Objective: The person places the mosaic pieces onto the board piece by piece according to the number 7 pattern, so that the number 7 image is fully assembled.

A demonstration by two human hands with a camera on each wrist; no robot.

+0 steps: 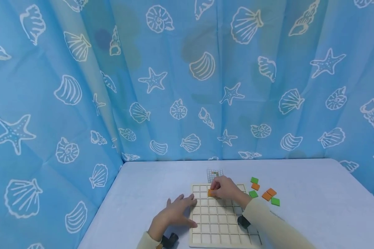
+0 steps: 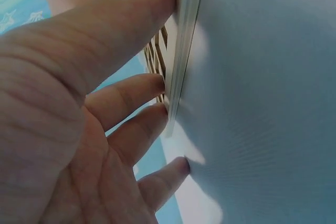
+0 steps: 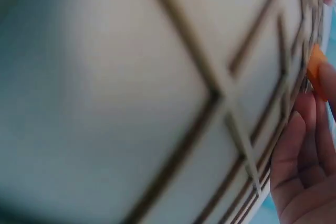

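Note:
A pale wooden grid board [image 1: 205,228] with square cells lies on the table. My right hand [image 1: 228,189] pinches a square orange tile [image 1: 210,193] over cells near the board's far side. In the right wrist view the same tile [image 3: 316,72] sticks out between fingers and thumb, close to the grid. Whether it sits inside a cell cannot be told. Along the board's left edge rests my left hand [image 1: 175,211], fingers spread. The left wrist view shows its thumb and some fingertips touching the board's rim [image 2: 184,51], with one finger lower on the white tabletop.
Right of the board lie several loose tiles, among them a green tile [image 1: 275,201] and an orange tile [image 1: 271,192]. Behind the board is a small gridded card [image 1: 210,176] with coloured squares. A blue shell-print curtain [image 1: 187,86] stands behind the white table [image 1: 314,207].

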